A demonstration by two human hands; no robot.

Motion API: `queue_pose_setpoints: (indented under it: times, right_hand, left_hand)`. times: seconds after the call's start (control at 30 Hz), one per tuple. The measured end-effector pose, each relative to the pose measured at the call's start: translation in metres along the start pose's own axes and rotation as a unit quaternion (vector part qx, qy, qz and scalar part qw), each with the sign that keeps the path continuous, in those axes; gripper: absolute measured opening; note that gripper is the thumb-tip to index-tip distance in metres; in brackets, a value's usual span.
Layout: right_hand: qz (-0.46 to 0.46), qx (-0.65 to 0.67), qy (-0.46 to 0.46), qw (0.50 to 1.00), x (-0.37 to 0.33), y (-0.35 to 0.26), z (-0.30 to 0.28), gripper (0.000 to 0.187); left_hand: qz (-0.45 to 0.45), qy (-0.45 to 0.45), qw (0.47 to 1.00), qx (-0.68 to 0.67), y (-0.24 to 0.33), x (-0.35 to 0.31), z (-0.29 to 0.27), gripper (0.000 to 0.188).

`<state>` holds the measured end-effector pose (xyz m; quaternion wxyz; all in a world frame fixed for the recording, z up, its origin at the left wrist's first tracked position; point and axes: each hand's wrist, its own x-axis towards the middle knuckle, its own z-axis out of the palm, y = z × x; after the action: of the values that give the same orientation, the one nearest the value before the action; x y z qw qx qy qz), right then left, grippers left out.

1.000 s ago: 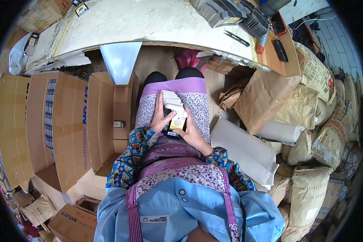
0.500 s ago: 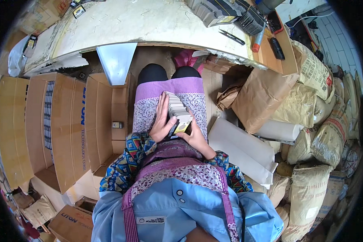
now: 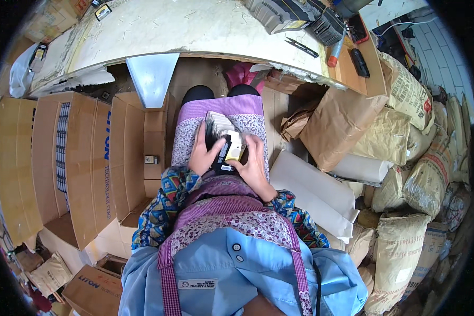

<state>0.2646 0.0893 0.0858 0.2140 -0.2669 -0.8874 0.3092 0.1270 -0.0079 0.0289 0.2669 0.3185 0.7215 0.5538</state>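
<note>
The stack of cards sits on the person's lap. The big white tabletop is past the knees. Big open brown boxes stand on the left. A brown paper bag is on the right, with a white sheet nearer. The left hand has its grip pinching the stack, thumb in front, fingers along the side. The right hand has its thumb by the front card's yellow part; its fingers are blurry, so I cannot tell if they pinch. An orange-capped tube lies at the tabletop's right end.
</note>
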Motion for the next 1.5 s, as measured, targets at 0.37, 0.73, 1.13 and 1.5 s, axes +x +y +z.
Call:
queue_pose_setpoints:
  times: [0.37, 0.73, 1.13, 1.5]
  right_hand:
    - [0.000, -0.077, -0.077, 0.994, 0.015, -0.002, 0.000, 0.067]
    - [0.048, -0.015, 0.010, 0.999, 0.029, 0.017, -0.004, 0.020]
    - [0.175, 0.267, 0.005, 0.948, 0.014, 0.039, 0.002, 0.054]
    - [-0.019, 0.045, -0.072, 0.996, 0.030, -0.002, 0.012, 0.054]
  left_hand:
    - [0.014, -0.123, 0.992, 0.003, -0.032, 0.011, -0.012, 0.090]
    - [0.229, 0.038, 0.952, 0.199, 0.049, 0.006, -0.016, 0.050]
    - [-0.044, 0.052, 0.997, -0.041, 0.019, 0.014, -0.021, 0.060]
    - [-0.083, -0.063, 0.974, -0.200, -0.015, 0.040, -0.019, 0.048]
